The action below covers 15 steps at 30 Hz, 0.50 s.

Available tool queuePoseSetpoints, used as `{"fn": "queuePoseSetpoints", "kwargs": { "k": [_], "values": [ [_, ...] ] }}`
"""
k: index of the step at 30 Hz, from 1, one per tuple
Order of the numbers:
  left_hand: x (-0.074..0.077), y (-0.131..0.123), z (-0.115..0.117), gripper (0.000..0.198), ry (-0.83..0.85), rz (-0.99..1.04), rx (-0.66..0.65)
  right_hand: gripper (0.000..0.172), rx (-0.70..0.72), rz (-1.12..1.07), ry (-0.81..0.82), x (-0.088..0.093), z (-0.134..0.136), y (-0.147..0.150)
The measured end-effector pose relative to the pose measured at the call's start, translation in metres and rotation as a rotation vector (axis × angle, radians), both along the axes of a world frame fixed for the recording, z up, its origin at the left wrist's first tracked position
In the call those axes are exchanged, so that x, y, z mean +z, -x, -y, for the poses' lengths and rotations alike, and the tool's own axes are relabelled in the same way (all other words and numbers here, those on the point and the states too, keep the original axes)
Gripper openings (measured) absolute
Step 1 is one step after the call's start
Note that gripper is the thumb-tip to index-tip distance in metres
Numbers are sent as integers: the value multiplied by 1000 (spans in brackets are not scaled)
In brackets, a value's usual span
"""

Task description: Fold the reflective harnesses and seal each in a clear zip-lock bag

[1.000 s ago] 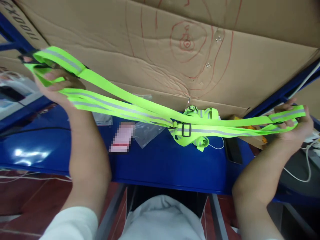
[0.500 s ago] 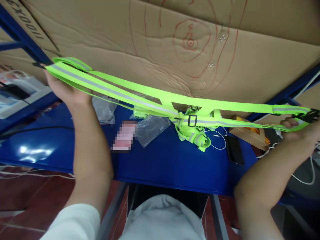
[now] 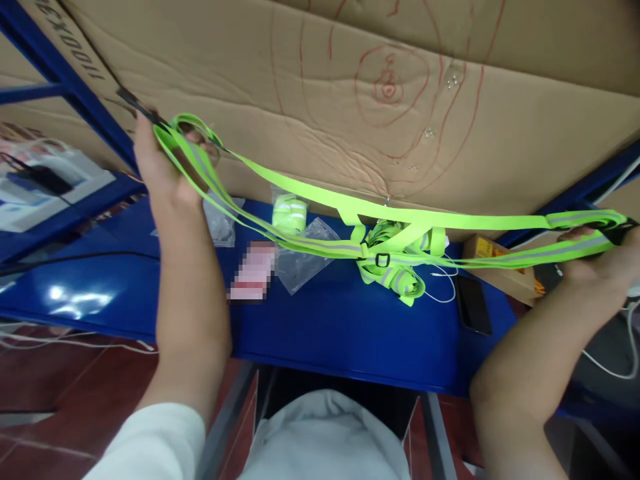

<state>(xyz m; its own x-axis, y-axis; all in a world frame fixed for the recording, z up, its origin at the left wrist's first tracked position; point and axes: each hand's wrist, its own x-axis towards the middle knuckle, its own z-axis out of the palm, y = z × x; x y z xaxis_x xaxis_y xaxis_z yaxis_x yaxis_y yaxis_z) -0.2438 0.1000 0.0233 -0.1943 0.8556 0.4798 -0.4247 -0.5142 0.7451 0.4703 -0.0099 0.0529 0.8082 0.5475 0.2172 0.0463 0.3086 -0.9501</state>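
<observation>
A neon green strap harness with grey reflective stripes stretches across the view above a blue table. My left hand grips its looped left end, raised near a blue shelf post. Over at the far right, my right hand is closed on the other end, by a black buckle. The harness's bunched middle, with a black slider, rests on the table. A small rolled green strap sits behind it.
Brown cardboard with red pen marks stands behind the table. Clear plastic bags, a pink packet, a black phone, a white cable and a small cardboard box lie on the table. A white box sits on the left shelf.
My left hand has moved right and upward with its strap end. The straps have drawn tighter and lifted, uncovering the small rolled strap on the table. My right hand stays far right.
</observation>
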Motion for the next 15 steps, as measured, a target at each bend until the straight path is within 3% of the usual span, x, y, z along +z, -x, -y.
{"fn": "queuePoseSetpoints", "kwargs": {
  "k": [2, 8, 12, 15],
  "values": [
    [-6, 10, -7, 77, 37, 19, 7, 58, -69, -83, 15, -2, 3, -1],
    [-24, 37, -17, 70, 62, -21, 266, 41, -508, -110, 12, -1, 7, 14],
    [-19, 31, -10, 78, 149, -126, 371, 41, -437, -63, 46, 3, 8, 28],
    [-8, 20, -11, 98, 121, -265, 261, 42, -345, -5, 50, 4, 3, 29]
  ]
}}
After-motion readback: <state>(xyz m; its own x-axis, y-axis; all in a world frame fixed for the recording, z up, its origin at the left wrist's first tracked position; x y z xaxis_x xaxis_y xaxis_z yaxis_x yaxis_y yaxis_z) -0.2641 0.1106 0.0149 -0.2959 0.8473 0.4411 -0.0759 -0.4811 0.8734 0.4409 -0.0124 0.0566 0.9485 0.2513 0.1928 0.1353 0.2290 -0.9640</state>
